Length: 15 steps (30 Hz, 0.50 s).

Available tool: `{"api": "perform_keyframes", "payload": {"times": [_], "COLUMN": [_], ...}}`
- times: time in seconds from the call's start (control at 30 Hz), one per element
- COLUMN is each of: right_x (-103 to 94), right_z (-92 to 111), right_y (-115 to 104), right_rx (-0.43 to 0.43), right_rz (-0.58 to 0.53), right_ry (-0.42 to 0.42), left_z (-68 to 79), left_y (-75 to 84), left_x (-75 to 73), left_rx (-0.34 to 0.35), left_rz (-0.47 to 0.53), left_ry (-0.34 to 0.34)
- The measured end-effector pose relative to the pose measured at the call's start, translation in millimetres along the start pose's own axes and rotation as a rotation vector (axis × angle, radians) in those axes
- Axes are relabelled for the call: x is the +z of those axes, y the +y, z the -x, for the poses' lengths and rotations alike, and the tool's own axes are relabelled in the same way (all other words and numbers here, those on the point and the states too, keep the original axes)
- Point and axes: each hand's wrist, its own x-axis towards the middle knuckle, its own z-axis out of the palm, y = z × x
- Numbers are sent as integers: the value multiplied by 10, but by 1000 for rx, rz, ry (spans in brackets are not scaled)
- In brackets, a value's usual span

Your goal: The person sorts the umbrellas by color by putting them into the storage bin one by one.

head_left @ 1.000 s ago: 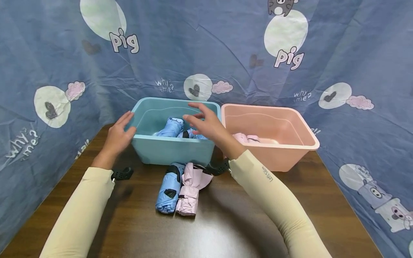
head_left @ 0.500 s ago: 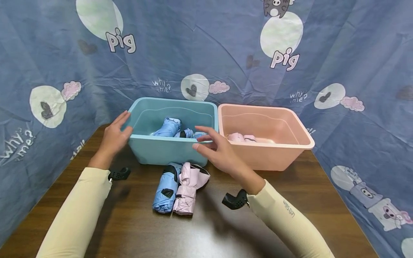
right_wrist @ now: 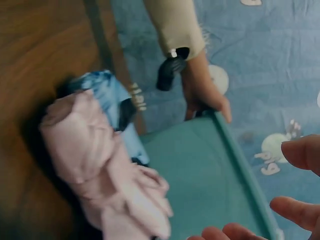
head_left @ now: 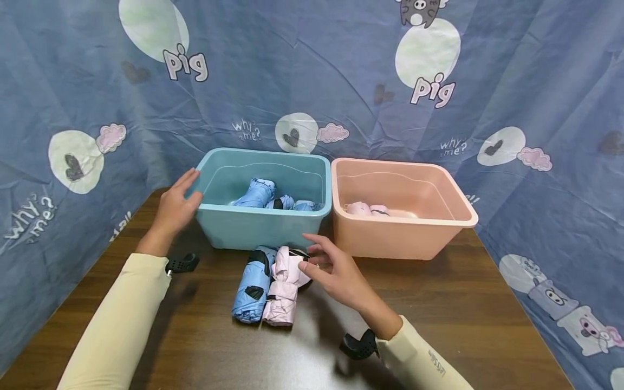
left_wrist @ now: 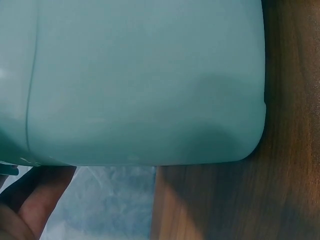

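My left hand (head_left: pixel 175 208) rests against the left end of the blue-green plastic bin (head_left: pixel 258 227), fingers fairly straight along its rim; the right wrist view also shows this hand (right_wrist: pixel 204 92) at the bin's corner. Just right of a rolled pink bundle (head_left: pixel 283 292), which looks like a folded umbrella, my right hand (head_left: pixel 336 271) hangs with fingers spread and nothing in them. Its fingertips overlap the bundle's wider, black-lined end in the head view. A similar blue bundle (head_left: pixel 252 292) with black patches lies alongside the pink one, in front of the bin.
Several blue bundles (head_left: pixel 258 193) lie inside the blue-green bin. To its right stands a pink bin (head_left: pixel 400 238) with small pink bundles (head_left: pixel 359 208) in it. Both stand on a dark wooden table (head_left: pixel 219 357), with a patterned blue cloth (head_left: pixel 312 70) behind.
My right hand has come from over the blue-green bin, down and toward me, to beside the pink bundle. The left hand has stayed at the bin's end.
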Motion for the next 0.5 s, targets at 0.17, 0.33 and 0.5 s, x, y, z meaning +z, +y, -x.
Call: {"api": "perform_keyframes", "payload": {"times": [0.17, 0.33, 0.5], "right_x": [69, 129, 177], "right_z": [69, 93, 98], "right_y": [164, 289, 351], "right_rx": [61, 78, 85], "right_rz": [28, 50, 73], "right_ry": [3, 11, 8], "left_z": [2, 4, 16], "left_y": [-11, -21, -12], "left_x": [-4, -6, -17], "left_rx": [-6, -9, -14], "left_rz": [1, 8, 9], "left_ry": [-1, -7, -7]}}
